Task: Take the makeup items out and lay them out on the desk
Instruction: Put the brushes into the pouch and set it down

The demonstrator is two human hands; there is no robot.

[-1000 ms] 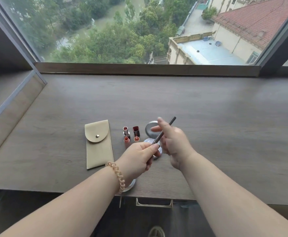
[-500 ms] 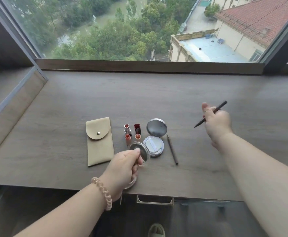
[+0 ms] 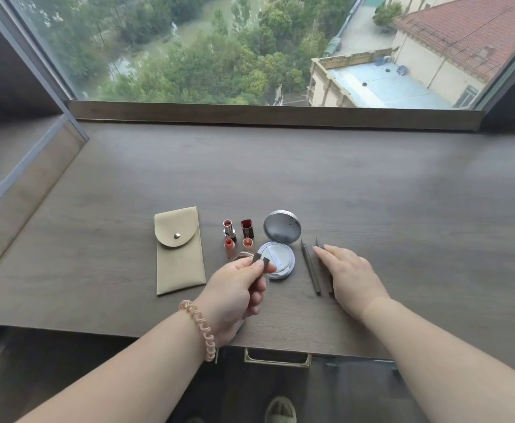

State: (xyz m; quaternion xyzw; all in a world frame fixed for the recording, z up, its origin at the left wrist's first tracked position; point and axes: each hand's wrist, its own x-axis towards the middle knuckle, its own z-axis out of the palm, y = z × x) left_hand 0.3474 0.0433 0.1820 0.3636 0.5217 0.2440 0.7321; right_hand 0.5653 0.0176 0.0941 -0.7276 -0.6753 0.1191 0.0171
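A beige snap pouch (image 3: 179, 250) lies flat on the wooden desk (image 3: 403, 193). To its right stand two uncapped lipsticks (image 3: 228, 230) (image 3: 246, 228) with their caps (image 3: 229, 245) in front. An open silver compact (image 3: 276, 261) sits beside them, its mirror lid (image 3: 282, 226) raised. One thin dark pencil (image 3: 310, 267) lies to the right of the compact. My right hand (image 3: 351, 276) rests over a second pencil (image 3: 318, 242) parallel to it; only its tip and end show. My left hand (image 3: 238, 288) pinches small dark caps (image 3: 261, 258) and a clear round lid (image 3: 244, 254) near the compact.
A window ledge (image 3: 274, 116) borders the desk's far side, and a glass partition (image 3: 27, 166) closes the left. A brass drawer handle (image 3: 277, 360) sits under the front edge. A slipper (image 3: 280, 410) shows on the floor below.
My right hand carried the second pencil out to the right, then back down beside the first. My left hand, earlier on the pencil, rose slightly and now shows the dark caps at its fingertips.
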